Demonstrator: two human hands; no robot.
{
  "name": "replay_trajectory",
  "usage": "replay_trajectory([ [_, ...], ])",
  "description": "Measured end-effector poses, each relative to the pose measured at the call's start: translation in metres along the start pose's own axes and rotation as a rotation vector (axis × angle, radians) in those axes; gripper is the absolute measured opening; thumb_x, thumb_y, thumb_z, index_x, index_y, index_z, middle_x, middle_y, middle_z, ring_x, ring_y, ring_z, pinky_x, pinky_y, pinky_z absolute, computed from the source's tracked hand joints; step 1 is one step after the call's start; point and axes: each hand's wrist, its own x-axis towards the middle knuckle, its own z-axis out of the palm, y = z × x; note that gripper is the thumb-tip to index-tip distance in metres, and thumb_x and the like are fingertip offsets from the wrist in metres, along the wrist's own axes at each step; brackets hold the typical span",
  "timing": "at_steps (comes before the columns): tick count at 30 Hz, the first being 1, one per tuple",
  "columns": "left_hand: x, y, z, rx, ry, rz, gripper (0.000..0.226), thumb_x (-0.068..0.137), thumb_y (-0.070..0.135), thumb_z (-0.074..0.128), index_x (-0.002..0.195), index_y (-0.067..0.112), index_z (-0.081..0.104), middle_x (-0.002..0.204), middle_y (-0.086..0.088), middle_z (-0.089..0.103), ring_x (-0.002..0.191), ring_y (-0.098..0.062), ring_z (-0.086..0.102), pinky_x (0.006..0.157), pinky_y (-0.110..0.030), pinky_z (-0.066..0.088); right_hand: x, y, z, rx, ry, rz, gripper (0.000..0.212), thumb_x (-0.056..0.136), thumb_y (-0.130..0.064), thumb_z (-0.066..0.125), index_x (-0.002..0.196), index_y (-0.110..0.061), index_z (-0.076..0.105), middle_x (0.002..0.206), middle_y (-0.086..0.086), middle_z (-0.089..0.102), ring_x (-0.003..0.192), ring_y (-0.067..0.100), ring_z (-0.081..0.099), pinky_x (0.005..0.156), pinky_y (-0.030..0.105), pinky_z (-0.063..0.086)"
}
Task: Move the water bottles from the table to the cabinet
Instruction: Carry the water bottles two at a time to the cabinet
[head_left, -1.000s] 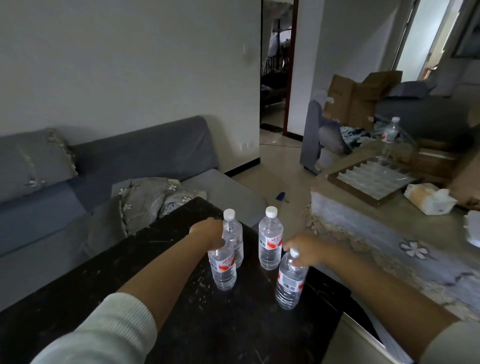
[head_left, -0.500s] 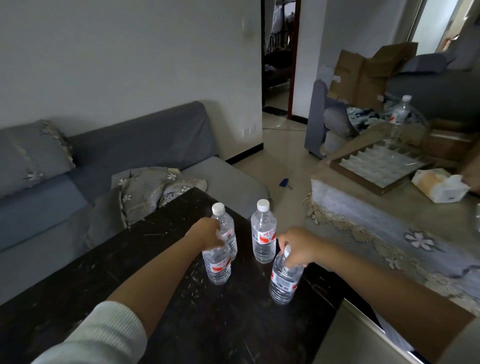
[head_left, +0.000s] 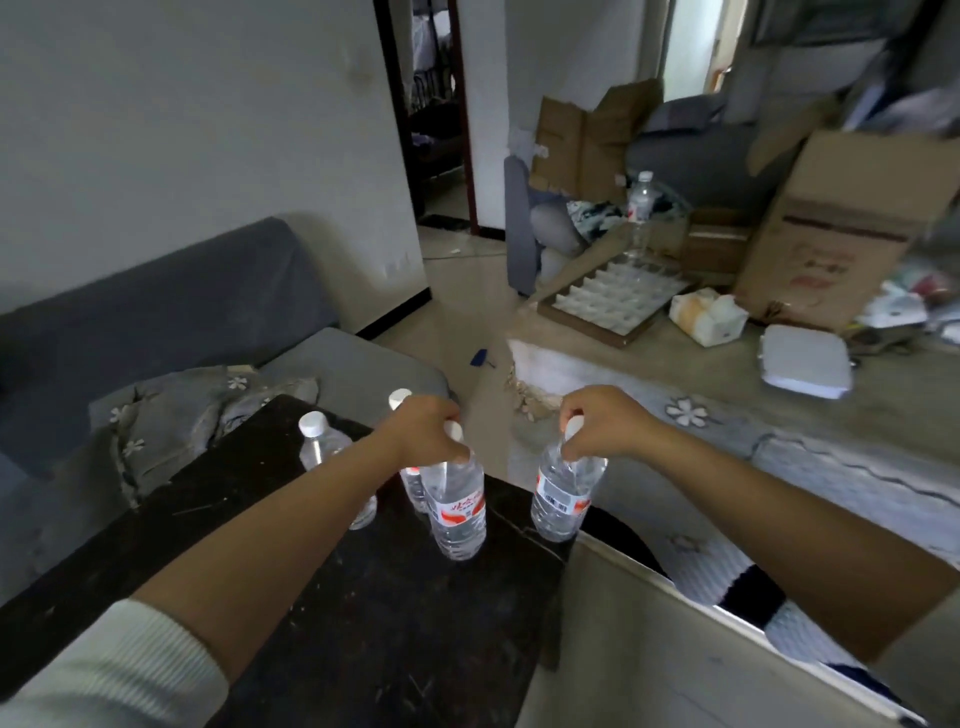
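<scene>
My left hand (head_left: 427, 430) grips the neck of a clear water bottle (head_left: 458, 506) with a red label, held just above the black table (head_left: 291, 582). In my right hand (head_left: 602, 425) hangs a second bottle (head_left: 563, 499), gripped by its cap and neck past the table's right corner. Two more bottles stay on the table: one with a white cap (head_left: 319, 441) at the left, and another (head_left: 402, 402) partly hidden behind my left hand. A further bottle (head_left: 640, 205) stands far off on the low cloth-covered surface (head_left: 779, 426).
A grey sofa (head_left: 171, 322) with cushions lies left of the table. On the cloth-covered surface sit a compartment tray (head_left: 613, 296), a tissue pack (head_left: 706, 317), a white box (head_left: 802, 361) and a cardboard box (head_left: 841, 228). A pale board edge (head_left: 675, 587) runs at lower right. A doorway (head_left: 436, 119) opens behind.
Both hands have lifted their bottles off the table and carried them rightward. The view has swung right, so the two standing bottles now sit further left.
</scene>
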Motion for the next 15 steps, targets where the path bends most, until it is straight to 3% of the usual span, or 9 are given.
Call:
replay_trajectory([
  [2,0.004,0.026,0.004,0.015,-0.016,0.090,0.034,0.083,0.021,0.066,0.111,0.001,0.061,0.117,-0.013,0.064,0.110,-0.025,0.057,0.084,-0.025,0.040,-0.019,0.014,-0.012,-0.010,0.052,0.061,0.019,0.069,-0.010,0.073,0.074,-0.016,0.055,0.084,0.000,0.054,0.084,0.014,0.049,0.068,0.024,0.039],
  [5,0.010,0.062,0.010,0.014,-0.054,0.243,0.033,0.083,0.018,0.067,0.110,0.000,0.062,0.110,-0.013,0.062,0.096,-0.019,0.052,0.076,-0.023,0.036,-0.060,0.035,-0.026,0.003,0.159,0.189,0.020,0.071,-0.012,0.073,0.085,-0.014,0.060,0.094,0.005,0.056,0.086,0.015,0.049,0.068,0.025,0.038],
  [8,0.011,0.095,0.017,-0.001,-0.070,0.395,0.031,0.081,0.016,0.070,0.105,-0.002,0.063,0.094,-0.005,0.053,0.091,-0.016,0.047,0.075,-0.022,0.033,-0.106,0.053,-0.034,0.007,0.266,0.328,0.021,0.071,-0.013,0.074,0.081,-0.015,0.055,0.091,0.004,0.053,0.086,0.020,0.051,0.065,0.025,0.038],
  [12,-0.005,0.144,0.035,-0.013,-0.115,0.604,0.019,0.078,0.015,0.073,0.090,0.006,0.061,0.091,-0.006,0.051,0.087,-0.017,0.046,0.071,-0.022,0.032,-0.184,0.068,-0.038,0.029,0.400,0.523,0.018,0.071,-0.013,0.073,0.081,-0.011,0.058,0.090,0.004,0.053,0.085,0.018,0.049,0.070,0.025,0.038],
  [15,-0.031,0.187,0.051,0.001,-0.183,0.749,0.021,0.078,0.020,0.075,0.087,0.009,0.060,0.090,-0.004,0.050,0.087,-0.016,0.045,0.069,-0.023,0.030,-0.256,0.073,-0.034,0.019,0.497,0.704,0.017,0.072,-0.014,0.072,0.086,-0.009,0.064,0.090,0.004,0.052,0.088,0.020,0.051,0.064,0.025,0.037],
])
